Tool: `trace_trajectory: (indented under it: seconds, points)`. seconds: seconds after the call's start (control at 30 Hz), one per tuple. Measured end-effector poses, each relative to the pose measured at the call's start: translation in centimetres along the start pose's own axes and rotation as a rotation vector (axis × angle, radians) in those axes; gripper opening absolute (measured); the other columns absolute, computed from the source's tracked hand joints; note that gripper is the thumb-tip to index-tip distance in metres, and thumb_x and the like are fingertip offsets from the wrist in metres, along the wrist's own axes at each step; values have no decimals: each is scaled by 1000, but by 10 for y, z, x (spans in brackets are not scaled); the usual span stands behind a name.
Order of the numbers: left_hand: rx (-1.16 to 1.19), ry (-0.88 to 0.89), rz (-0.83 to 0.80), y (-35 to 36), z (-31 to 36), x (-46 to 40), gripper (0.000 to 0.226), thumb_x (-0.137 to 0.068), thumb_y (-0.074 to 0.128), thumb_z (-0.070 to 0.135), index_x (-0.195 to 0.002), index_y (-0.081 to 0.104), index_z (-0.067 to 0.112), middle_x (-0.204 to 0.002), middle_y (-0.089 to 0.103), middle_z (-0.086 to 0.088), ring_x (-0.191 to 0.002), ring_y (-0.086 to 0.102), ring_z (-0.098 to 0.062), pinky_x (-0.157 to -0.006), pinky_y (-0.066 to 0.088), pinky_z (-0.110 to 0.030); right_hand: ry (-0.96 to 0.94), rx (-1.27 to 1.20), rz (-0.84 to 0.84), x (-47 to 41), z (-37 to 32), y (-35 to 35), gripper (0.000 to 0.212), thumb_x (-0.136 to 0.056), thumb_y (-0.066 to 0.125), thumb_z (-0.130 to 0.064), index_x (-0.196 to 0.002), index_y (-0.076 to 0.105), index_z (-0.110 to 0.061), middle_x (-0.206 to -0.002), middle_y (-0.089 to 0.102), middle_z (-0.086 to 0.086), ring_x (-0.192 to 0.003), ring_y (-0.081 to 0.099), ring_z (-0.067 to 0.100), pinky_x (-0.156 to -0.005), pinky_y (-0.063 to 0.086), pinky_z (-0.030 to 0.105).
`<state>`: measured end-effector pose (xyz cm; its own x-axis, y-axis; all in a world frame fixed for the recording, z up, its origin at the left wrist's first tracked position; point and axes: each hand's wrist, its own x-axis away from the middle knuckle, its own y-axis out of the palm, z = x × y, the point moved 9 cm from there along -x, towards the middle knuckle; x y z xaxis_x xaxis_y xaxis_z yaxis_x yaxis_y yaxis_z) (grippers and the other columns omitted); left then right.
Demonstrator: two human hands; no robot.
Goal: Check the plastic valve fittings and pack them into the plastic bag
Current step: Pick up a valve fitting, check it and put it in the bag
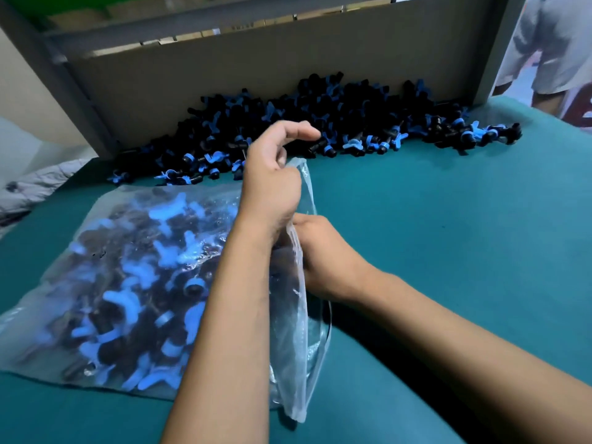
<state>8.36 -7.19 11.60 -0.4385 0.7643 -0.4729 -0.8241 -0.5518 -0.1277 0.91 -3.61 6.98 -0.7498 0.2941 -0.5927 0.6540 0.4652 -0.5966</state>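
A clear plastic bag lies on the green table, stuffed with black and blue valve fittings. Its open mouth faces right. My left hand reaches across the bag and holds the upper edge of the mouth lifted, with the index finger curved free above it. My right hand is at the mouth, its fingers tucked behind the film and my left wrist, so what they hold is hidden. A large loose pile of valve fittings lies along the back of the table.
A grey cardboard wall stands behind the pile. Green table cover spreads to the right of the bag. A person in light clothes stands at the far right. Crumpled plastic lies off the table's left edge.
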Motion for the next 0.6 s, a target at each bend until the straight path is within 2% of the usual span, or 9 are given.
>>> trace_trajectory:
  seconds: [0.03,0.1,0.2,0.23,0.3,0.37,0.43,0.5,0.6]
  points:
    - [-15,-27,2,3,-8,1,68,-63,31,-23,-96,69,23,-114,72,4,-100,58,-11,-89,41,-25,18,-14,-18,1,4,-1,10,-81,71,5,-74,70,-2,-79,64,-3,-70,54,13,-70,50,22]
    - [-31,-99,40,5,-25,3,62,-72,35,-23,-94,67,24,-111,72,-4,-97,59,-14,-89,43,-28,122,-70,-4,6,20,-9,12,-81,65,10,-78,73,1,-84,69,6,-74,63,21,-69,54,35]
    - [-21,-203,77,1,-46,6,55,-75,38,-18,-93,66,26,-109,70,-2,-98,60,-14,-89,47,-29,351,-230,268,13,57,-44,34,-75,49,16,-85,77,0,-96,74,4,-86,71,15,-75,60,34]
    - [-34,-232,65,2,-52,7,50,-76,41,-14,-92,66,26,-108,70,2,-99,61,-14,-89,49,-32,418,-207,385,15,71,-61,35,-76,49,13,-85,78,-5,-95,75,1,-87,71,13,-76,61,34]
    - [-97,-268,34,7,-58,12,40,-73,48,-2,-93,67,27,-108,70,6,-103,63,-16,-88,49,-33,494,65,489,10,99,-94,30,-80,54,1,-89,79,-14,-92,74,-6,-90,68,9,-81,58,33]
    - [-192,-263,14,14,-60,16,34,-75,53,3,-94,66,28,-109,70,8,-105,63,-14,-88,49,-29,570,389,357,-3,134,-111,29,-85,61,-10,-109,75,-17,-111,70,2,-109,61,21,-98,47,34]
    - [-320,-223,11,18,-59,16,33,-78,57,3,-95,66,30,-110,69,11,-97,63,-7,-82,51,-25,652,596,144,-10,175,-119,42,-89,65,-22,-132,62,-20,-136,53,13,-128,42,36,-110,34,38]
    - [-386,-207,16,19,-60,16,31,-79,58,6,-95,65,31,-111,69,13,-82,60,-5,-68,47,-22,700,703,14,-13,207,-126,52,-94,63,-30,-144,48,-27,-152,33,14,-139,23,41,-113,33,50]
    - [-385,-230,27,16,-66,16,29,-80,59,8,-95,65,32,-110,68,16,-66,53,-3,-63,46,-20,851,785,-58,-12,245,-142,70,-91,58,-16,-151,29,-37,-166,7,3,-150,0,42,-111,28,67]
